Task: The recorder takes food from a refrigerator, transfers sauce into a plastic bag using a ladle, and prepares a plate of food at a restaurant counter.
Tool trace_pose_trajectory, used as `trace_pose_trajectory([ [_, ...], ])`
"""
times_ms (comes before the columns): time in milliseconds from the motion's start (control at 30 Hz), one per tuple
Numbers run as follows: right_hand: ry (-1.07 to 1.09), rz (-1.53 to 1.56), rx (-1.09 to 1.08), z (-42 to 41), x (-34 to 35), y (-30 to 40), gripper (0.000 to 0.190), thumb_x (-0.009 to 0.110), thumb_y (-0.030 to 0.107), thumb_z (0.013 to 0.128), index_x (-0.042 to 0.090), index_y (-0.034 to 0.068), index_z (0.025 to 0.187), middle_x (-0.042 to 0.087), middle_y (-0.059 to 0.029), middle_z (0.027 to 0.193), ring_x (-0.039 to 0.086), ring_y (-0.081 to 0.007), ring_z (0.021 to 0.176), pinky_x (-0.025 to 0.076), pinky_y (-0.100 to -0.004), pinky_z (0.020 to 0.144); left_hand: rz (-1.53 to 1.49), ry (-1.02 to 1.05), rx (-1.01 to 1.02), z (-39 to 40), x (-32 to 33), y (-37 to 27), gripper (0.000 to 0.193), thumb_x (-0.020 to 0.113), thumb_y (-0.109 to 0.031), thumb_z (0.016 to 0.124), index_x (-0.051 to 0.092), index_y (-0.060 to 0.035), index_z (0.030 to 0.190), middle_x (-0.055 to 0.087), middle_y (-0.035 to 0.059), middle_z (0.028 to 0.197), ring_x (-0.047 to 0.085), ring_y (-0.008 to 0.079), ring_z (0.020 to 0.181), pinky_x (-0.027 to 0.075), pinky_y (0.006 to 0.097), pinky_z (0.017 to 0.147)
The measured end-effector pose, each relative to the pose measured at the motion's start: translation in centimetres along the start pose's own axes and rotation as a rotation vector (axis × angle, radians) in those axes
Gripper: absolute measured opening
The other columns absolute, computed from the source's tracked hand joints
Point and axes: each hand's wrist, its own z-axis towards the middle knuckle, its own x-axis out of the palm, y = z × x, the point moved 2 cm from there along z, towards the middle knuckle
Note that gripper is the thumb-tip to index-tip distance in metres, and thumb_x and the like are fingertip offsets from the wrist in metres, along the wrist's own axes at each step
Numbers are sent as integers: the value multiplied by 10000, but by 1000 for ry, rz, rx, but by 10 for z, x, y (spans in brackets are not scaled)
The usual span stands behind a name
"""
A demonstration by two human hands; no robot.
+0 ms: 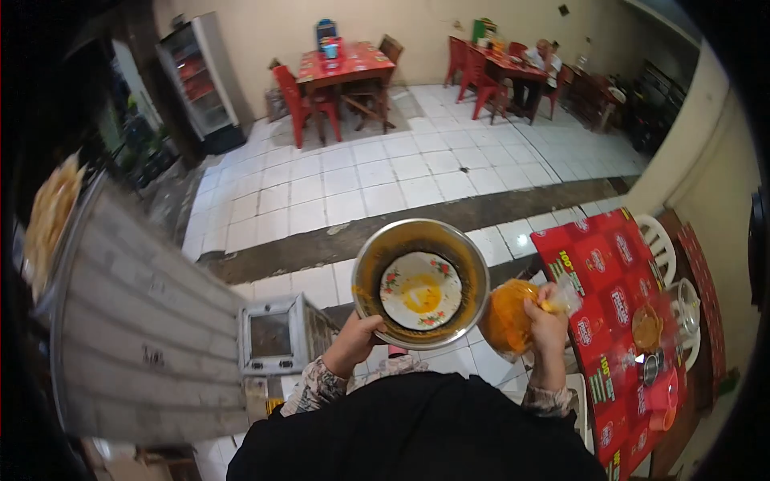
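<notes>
My left hand [356,340] grips the rim of a metal bowl [478,264] whose inner wall is smeared with orange-brown sauce. Inside the bowl lies a white plate with a red floral pattern [394,300], and a yellow-orange liquid pools at its middle. Beside the bowl's right edge, my right hand [548,321] holds a clear plastic bag filled with orange-brown sauce [508,315] by its gathered neck. The bag's loose top sticks out to the right of my fist. Both hands are held up in front of my body, above the tiled floor.
To the right stands a table with a red printed cover [601,318], bearing a pink cup [662,388] and a glass jar [684,306]. A grey corrugated panel [150,324] rises at left. Across the tiled floor [391,162], a person [544,63] sits at a far table.
</notes>
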Motion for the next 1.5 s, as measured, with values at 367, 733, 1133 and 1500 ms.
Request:
trace_pose_trajectory([
  [367,-200,12,-44,175,69,5,252,614,-20,752,400,114,739,382,43,748,377,-73,718,325,-214,653,137,147,-96,228,14,-96,415,471,53,652,510,47,1065,597,86,909,597,164,744,499,267,641],
  [733,-367,-106,-1,356,51,-38,245,651,21,722,419,100,713,418,37,708,419,-89,695,358,-249,609,132,198,-190,448,71,-111,317,486,43,687,531,56,1000,596,89,878,598,166,713,499,277,602],
  [1133,-519,-96,-36,579,-9,-27,270,639,-3,722,389,96,696,382,27,687,377,-90,671,325,-236,606,138,334,-255,687,211,-126,477,442,48,651,462,87,1126,589,155,1020,621,252,849,535,333,744],
  [1500,-809,38,-18,736,-83,-41,283,618,-88,714,417,111,709,379,44,723,382,-67,676,324,-207,616,277,565,-427,909,370,-106,482,470,69,685,443,53,1166,582,116,992,591,220,850,499,306,726],
])
